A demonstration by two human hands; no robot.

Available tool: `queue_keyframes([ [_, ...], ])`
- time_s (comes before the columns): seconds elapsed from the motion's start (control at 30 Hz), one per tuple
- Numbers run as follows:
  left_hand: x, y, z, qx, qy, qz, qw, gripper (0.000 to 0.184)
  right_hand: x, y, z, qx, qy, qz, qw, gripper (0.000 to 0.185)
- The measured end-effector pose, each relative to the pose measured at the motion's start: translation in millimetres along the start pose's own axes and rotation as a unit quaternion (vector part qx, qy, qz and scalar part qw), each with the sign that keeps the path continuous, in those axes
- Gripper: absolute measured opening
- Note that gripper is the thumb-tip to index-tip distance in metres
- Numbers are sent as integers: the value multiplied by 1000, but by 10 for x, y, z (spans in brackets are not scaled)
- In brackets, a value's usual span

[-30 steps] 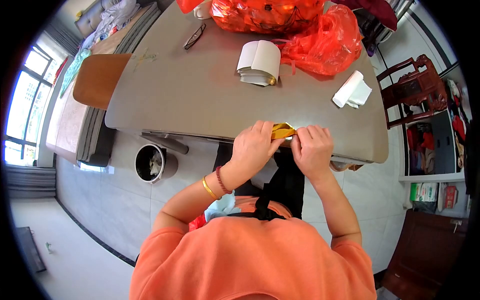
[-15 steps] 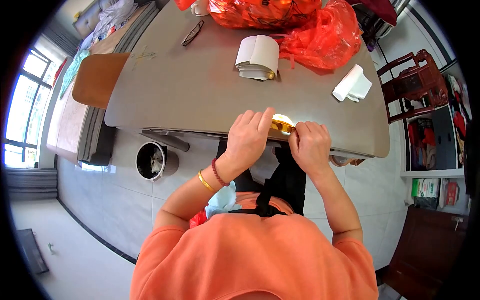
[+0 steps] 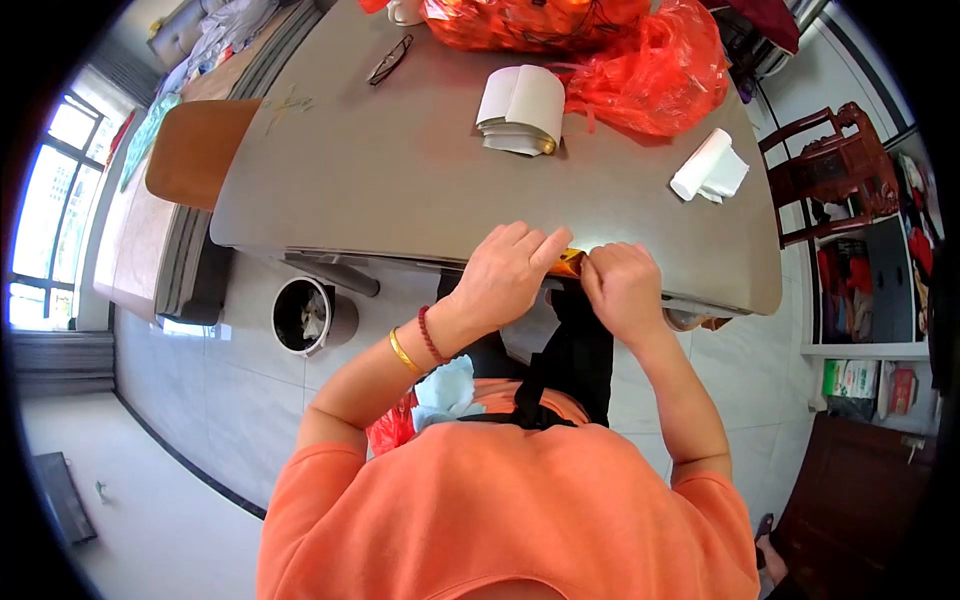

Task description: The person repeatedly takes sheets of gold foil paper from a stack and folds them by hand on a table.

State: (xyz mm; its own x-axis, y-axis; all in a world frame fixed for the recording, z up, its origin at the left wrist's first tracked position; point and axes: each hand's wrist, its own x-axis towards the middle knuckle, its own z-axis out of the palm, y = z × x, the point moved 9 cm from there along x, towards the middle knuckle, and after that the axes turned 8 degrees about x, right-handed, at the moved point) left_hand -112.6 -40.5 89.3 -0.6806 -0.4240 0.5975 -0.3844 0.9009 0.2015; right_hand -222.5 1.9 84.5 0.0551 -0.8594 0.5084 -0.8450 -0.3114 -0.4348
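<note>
At the near edge of the counter, a small shiny gold wrapper-like piece spans two bare hands.
The left hand is curled on the piece's left end, and the right hand pinches the right end; only a short stretch shows between them. Farther in on the counter sits a white paper stack; a red plastic bag is just beside it.
</note>
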Motion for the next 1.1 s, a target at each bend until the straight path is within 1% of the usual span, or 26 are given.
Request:
queue_keyframes([
  [0.07,-9,-36,-8,-12,1,-3,1000,34,4,100,-5,52,3,38,998,23],
  [0.17,40,-148,-109,-15,26,-56,998,33,7,150,-76,124,8,85,989,26],
  [0.27,-8,-195,-29,-35,-15,-73,997,31,50,209,-102,177,0,116,977,27],
  [0.37,10,-137,-44,-67,18,-38,997,30,58,270,-64,218,-17,153,964,27],
  [0.47,23,-223,-96,-70,2,-110,991,27,70,268,-88,213,-8,150,966,28],
  [0.57,20,-251,-102,-57,-9,-115,992,28,77,227,-88,210,-9,139,968,30],
  [0.67,-49,-374,-55,-105,0,-142,984,29,94,208,-55,203,-16,127,971,30],
  [0.77,-40,-411,-75,-134,-54,-202,969,28,125,170,-55,208,-16,122,970,30],
  [0.87,-41,-364,-120,-141,27,-133,981,26,157,122,-66,194,-16,115,974,29],
  [0.97,-6,-255,-183,-76,45,-75,993,27,219,24,-64,163,-7,57,985,29],
  [1.0,3,-256,-173,-77,36,-83,993,26,245,-2,-63,162,-12,56,985,29],
  [1.1,33,-281,-250,-90,57,-84,991,28,355,-64,-75,156,-12,22,987,29],
])
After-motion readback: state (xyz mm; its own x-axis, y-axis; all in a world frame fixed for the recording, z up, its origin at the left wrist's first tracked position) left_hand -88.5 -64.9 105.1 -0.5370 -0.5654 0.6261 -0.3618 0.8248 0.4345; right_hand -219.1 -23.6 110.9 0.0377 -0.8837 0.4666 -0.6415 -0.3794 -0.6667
